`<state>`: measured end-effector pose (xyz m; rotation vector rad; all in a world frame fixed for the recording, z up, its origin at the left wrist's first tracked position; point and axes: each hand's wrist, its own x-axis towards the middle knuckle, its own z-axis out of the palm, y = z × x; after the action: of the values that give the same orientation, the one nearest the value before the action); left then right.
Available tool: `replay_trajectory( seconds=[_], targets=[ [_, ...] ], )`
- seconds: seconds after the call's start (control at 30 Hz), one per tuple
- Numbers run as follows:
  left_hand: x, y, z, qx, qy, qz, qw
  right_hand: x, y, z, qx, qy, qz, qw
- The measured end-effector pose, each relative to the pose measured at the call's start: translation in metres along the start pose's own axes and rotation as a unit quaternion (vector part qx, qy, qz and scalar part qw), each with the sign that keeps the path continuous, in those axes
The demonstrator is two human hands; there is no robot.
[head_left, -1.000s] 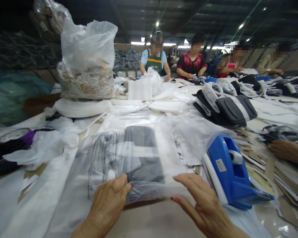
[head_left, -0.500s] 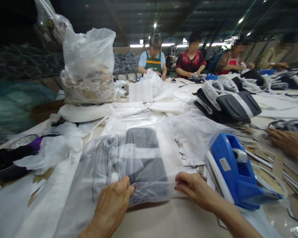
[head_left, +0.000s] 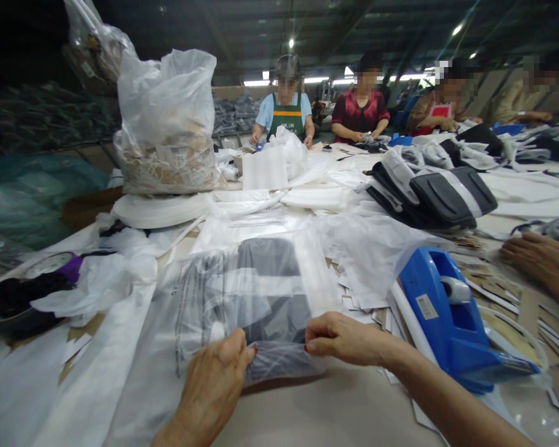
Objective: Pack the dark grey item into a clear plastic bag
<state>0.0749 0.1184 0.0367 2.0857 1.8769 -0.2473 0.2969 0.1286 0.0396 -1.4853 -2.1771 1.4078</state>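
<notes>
Between both hands [head_left: 209, 382] [head_left: 349, 340], a poly bag [head_left: 242, 298] lies pinched.

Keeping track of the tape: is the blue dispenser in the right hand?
No, the dispenser sits on the table, while the right hand grips the bag.

Green apron [head_left: 286, 124] on person [head_left: 263, 113] across table: pale lettering on chest under orange stripe, looks like "QIN LUN", not certain. Clear plastic bag [head_left: 242, 292] on table in front of me: column of small dark print down left side, too small for me to read. Blue tape dispenser [head_left: 447, 304]: pale barcode sticker [head_left: 427, 307] on side, digits too blurred to read. Plastic sheet [head_left: 256, 217] further up table: lines of print, also unreadable.
</notes>
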Motion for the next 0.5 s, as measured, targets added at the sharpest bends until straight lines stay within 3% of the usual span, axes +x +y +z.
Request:
replay_trajectory(
  seconds=[0.1, 0.23, 0.33, 0.5],
  targets=[
    [-0.001, 0.0, -0.001, -0.014, 0.0, 0.002, 1.0, -0.003, 0.001, 0.014, -0.1, 0.09, -0.02, 0.991],
    [-0.001, 0.002, -0.003, -0.026, -0.005, 0.001, 1.0, 0.004, 0.021, 0.034, -0.308, 0.231, -0.16, 0.909],
    [0.0, 0.003, -0.001, -0.031, 0.007, 0.003, 0.999, 0.015, 0.044, 0.042, -0.333, 0.27, -0.202, 0.881],
    [0.0, 0.001, 0.008, -0.044, 0.037, 0.006, 0.998, 0.018, 0.058, 0.042, -0.314, 0.309, -0.197, 0.876]
  ],
)
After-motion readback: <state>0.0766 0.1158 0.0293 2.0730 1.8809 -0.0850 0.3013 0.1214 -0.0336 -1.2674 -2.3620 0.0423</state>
